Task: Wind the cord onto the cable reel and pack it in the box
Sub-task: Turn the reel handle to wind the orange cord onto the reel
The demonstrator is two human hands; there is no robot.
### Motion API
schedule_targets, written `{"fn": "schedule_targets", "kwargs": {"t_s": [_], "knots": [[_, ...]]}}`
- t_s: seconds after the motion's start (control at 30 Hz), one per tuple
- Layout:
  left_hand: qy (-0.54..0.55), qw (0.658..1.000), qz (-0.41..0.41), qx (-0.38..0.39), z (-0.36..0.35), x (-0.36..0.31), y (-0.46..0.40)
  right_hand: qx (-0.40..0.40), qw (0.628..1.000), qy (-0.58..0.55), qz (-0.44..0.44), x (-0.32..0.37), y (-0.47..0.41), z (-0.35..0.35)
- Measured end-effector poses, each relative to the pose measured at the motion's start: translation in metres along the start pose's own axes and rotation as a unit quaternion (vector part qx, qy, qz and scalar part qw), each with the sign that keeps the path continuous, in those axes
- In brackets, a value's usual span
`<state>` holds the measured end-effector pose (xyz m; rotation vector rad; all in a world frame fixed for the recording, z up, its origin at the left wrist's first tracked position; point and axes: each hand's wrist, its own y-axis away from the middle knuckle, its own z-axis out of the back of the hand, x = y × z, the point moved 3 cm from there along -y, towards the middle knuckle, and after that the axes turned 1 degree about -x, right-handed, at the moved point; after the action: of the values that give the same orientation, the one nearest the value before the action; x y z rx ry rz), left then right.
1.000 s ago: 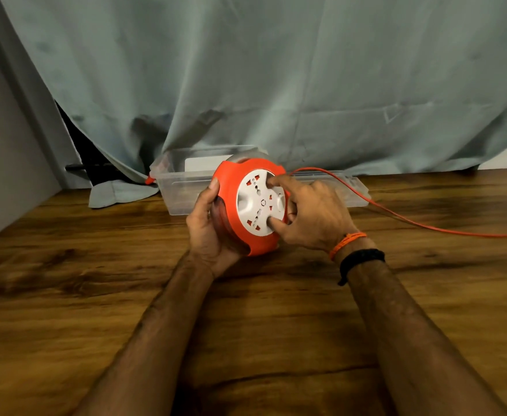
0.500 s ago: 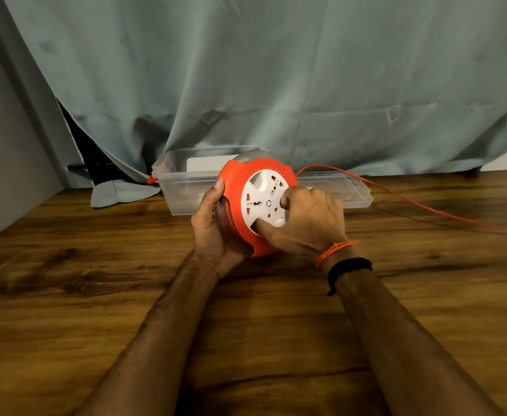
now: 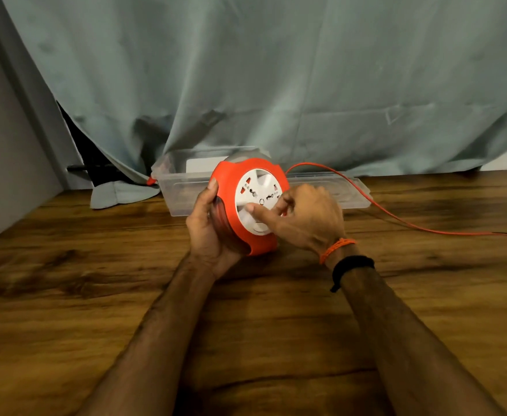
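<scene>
An orange cable reel (image 3: pixel 231 187) with a white socket face (image 3: pixel 256 193) stands on edge on the wooden table (image 3: pixel 66 295). My left hand (image 3: pixel 207 235) grips its left rim and back. My right hand (image 3: pixel 303 217) presses thumb and fingers on the white face. The orange cord (image 3: pixel 375 205) leaves the reel's top right, arcs over the box and runs off to the right along the table. A clear plastic box (image 3: pixel 183 187) lies open right behind the reel.
A grey-green curtain (image 3: pixel 276 85) hangs behind the box down to the table. A grey wall (image 3: pixel 6 160) borders the left side. A small orange piece (image 3: pixel 150 181) sits at the box's left end. Bare wood stretches in front and to both sides.
My right hand has turned on the white face, its thumb swinging down to the lower left. The socket face has rotated. The cord on the right has shifted closer to the table.
</scene>
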<state>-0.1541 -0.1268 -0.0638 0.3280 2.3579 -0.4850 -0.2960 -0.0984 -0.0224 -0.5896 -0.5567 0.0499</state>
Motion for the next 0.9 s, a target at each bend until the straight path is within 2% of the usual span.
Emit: {"fn": "schedule_targets", "kwargs": {"t_s": [0.13,0.27,0.53,0.7,0.9], "knots": [[-0.026,1.0,0.008,0.005,-0.001,0.002,0.0,-0.019,0.995,0.018,0.093,-0.005,-0.003,0.017],[-0.029,0.999,0.02,0.01,-0.001,0.002,0.001,0.036,0.988,0.063,0.137,-0.002,0.0,0.015],[-0.037,0.999,0.036,0.017,0.0,0.003,0.0,0.037,0.983,0.116,0.137,-0.009,-0.002,0.004],[-0.042,0.999,0.029,0.015,0.002,0.003,-0.001,0.003,0.984,0.123,0.13,-0.013,-0.002,0.001],[-0.051,0.999,0.006,-0.012,0.002,0.001,0.0,-0.039,0.991,0.107,0.077,-0.012,0.002,-0.006]]}}
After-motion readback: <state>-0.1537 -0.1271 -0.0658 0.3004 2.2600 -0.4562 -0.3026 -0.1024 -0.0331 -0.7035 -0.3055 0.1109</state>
